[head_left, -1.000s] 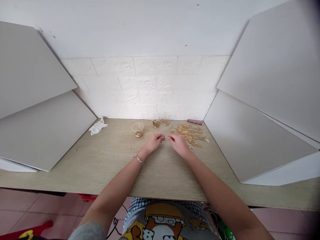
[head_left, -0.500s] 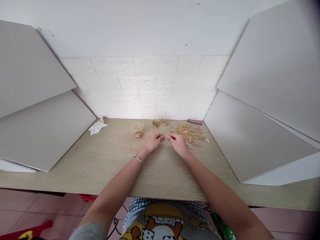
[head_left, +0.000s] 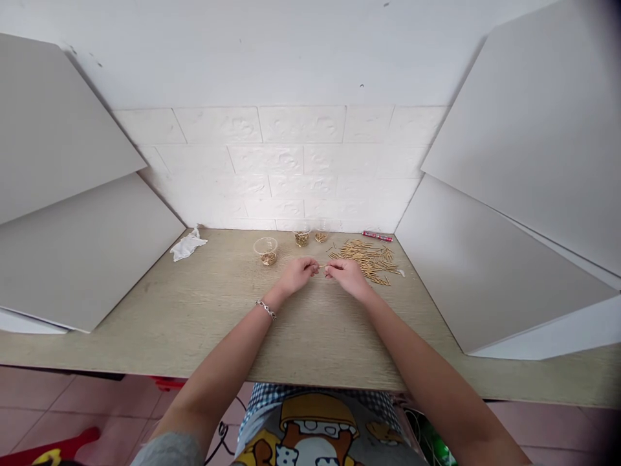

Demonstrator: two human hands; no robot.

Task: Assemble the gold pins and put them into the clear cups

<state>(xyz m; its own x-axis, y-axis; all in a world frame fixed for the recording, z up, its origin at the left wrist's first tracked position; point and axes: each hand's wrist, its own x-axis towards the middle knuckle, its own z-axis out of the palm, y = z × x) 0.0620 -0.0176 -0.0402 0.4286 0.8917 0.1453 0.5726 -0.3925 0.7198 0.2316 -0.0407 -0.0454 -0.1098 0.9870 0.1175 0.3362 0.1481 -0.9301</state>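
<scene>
Both hands meet mid-surface: left hand (head_left: 297, 274) and right hand (head_left: 345, 277), fingers pinching one gold pin (head_left: 321, 266) between them. Fitting step, probably. Next calls for steady alignment. Pin pile (head_left: 367, 257) just right.

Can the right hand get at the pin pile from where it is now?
Probably yes. The right hand sits just left of the pin pile, with only bare table between them. But its grip is pinched on a thin pin shared with the left hand, so it isn't free.

Thin gold pin (head_left: 321, 266) level, pinched at both ends above tabletop.
</scene>
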